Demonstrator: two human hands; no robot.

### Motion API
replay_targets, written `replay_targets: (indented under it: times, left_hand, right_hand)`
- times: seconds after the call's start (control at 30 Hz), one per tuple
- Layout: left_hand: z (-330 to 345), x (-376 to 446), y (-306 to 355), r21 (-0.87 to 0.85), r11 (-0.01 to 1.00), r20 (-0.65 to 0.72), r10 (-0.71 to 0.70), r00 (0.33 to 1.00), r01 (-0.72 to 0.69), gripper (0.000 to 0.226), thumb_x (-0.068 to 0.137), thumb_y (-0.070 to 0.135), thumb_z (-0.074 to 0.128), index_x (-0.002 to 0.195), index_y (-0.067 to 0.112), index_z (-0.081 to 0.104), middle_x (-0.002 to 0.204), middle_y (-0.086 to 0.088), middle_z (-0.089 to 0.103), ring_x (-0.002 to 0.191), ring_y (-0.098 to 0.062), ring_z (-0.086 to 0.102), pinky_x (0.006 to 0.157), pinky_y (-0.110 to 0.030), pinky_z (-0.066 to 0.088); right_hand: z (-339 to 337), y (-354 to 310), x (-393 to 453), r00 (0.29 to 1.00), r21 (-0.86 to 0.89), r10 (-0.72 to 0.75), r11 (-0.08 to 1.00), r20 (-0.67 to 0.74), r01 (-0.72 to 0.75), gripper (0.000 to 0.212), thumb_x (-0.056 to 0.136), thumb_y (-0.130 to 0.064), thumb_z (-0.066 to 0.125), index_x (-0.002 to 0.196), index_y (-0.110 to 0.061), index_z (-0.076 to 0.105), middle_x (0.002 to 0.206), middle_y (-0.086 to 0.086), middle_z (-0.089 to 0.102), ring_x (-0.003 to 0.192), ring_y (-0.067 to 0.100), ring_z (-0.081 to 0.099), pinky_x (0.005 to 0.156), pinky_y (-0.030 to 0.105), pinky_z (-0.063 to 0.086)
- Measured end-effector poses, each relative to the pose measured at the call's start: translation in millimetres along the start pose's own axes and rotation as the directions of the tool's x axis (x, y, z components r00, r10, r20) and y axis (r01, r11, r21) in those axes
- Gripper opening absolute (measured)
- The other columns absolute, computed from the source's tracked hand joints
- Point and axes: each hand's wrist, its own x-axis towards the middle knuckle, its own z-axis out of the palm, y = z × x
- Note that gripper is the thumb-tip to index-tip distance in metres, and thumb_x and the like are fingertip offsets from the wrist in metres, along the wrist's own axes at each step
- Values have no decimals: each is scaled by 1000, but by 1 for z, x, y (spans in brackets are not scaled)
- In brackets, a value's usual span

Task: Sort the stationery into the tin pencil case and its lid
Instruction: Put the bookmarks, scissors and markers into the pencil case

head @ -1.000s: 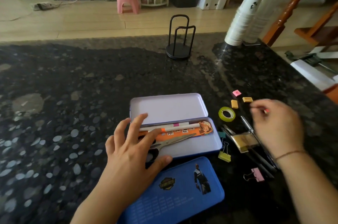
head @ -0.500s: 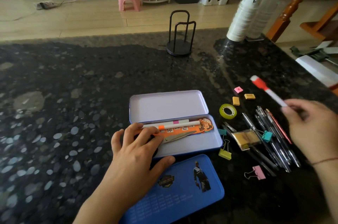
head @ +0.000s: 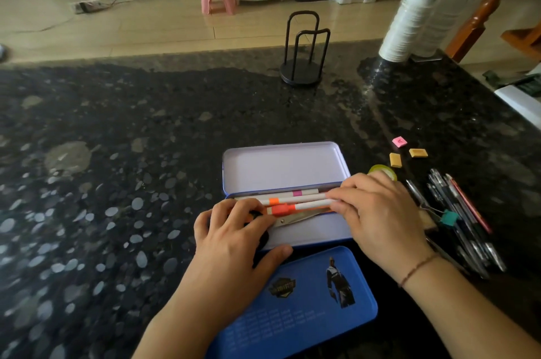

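The tin pencil case lies open on the dark stone counter: a lilac tray [head: 281,171] at the back and a lilac tray [head: 316,234] in front of it. The front tray holds a pink-banded pen [head: 297,193], an orange-banded pen [head: 292,200] and scissors [head: 295,219]. My right hand [head: 380,218] pinches the right end of a white pen with a red cap [head: 295,207], which lies across the tray. My left hand [head: 234,244] rests on the scissors' handles with bent fingers, thumb at the tray's front rim. A blue tin lid [head: 292,306] lies nearest me.
To the right lie a bundle of pens [head: 462,212], a teal binder clip [head: 449,218], a yellow-green tape roll [head: 380,169], two orange erasers [head: 395,159] and a pink one [head: 399,141]. A black wire holder [head: 301,65] and stacked paper cups [head: 409,13] stand at the back.
My right hand lifted the red-capped pen from the pile on the right and brought it left into the front tray. My left hand stayed on the case's left end.
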Motion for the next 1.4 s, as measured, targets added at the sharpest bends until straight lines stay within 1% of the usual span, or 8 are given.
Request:
replay_targets:
  times: [0.43, 0.6, 0.7, 0.8, 0.9, 1.03, 1.17, 1.4]
  left_hand:
    - [-1, 1, 4, -20, 999, -28, 44, 999, -44, 52, 86, 66, 37, 128, 39, 50, 129, 19, 48, 124, -15, 38, 106, -44, 26]
    - [0, 1, 4, 21, 998, -19, 53, 998, -53, 51, 86, 64, 40, 127, 38, 53, 128, 18, 50, 124, -17, 39, 106, -46, 27]
    - [0, 1, 5, 19, 998, -24, 58, 998, -58, 51, 85, 63, 41, 127, 37, 53, 131, 15, 49, 126, -19, 38, 106, -47, 26]
    - [1, 1, 7, 22, 996, 13, 82, 997, -83, 55, 84, 64, 40, 133, 40, 46, 144, 15, 40, 133, -20, 32, 109, -52, 21]
    - [4, 3, 8, 54, 993, 37, 102, 994, -104, 59, 83, 66, 37, 137, 42, 38, 154, 14, 27, 141, -23, 23, 112, -59, 13]
    - [3, 6, -1, 105, 994, 29, 40, 999, -43, 72, 78, 71, 35, 142, 39, 33, 156, 10, 24, 142, -24, 20, 111, -64, 13]
    - [2, 8, -7, 108, 994, 39, 5, 999, -9, 78, 77, 77, 32, 143, 36, 34, 150, 9, 36, 138, -22, 27, 111, -63, 16]
    - [1, 9, -9, 140, 990, 57, 21, 998, -29, 77, 77, 75, 31, 141, 33, 39, 146, 7, 41, 134, -23, 34, 108, -63, 24]
  right_hand:
    - [-5, -8, -5, 996, -50, 85, 995, 8, -85, 16, 74, -27, 76, 89, -30, 68, 75, -16, 63, 80, 16, 52, 68, 31, 32]
    - [-12, -6, -8, 997, 61, 70, 996, -38, -68, 26, 76, -11, 72, 95, -29, 72, 73, -31, 33, 78, 10, 45, 70, 33, 40]
    - [-18, 5, -10, 996, 87, 88, 993, -33, -85, 27, 80, -12, 67, 99, -30, 72, 83, -16, 50, 84, 13, 51, 75, 32, 39]
    - [-42, 32, -11, 945, 170, 287, 950, -155, -261, 21, 82, -16, 64, 100, -25, 72, 87, -3, 64, 86, 18, 59, 78, 35, 49]
    - [-69, 75, -24, 792, 258, 555, 829, -256, -497, 18, 85, -12, 63, 99, -20, 70, 89, 1, 69, 84, 19, 62, 77, 29, 47]
    - [-78, 107, -46, 748, 62, 663, 749, -40, -660, 19, 81, -13, 69, 87, -31, 69, 91, 0, 67, 78, 20, 54, 67, 29, 38]
    - [-74, 96, -48, 825, -87, 525, 850, 209, -519, 25, 80, -20, 70, 93, -41, 66, 99, -16, 56, 98, 14, 48, 75, 30, 42]
    - [-65, 95, -51, 841, -70, 508, 861, 186, -505, 32, 81, -24, 71, 111, -33, 64, 113, -12, 59, 106, 10, 46, 84, 28, 44]
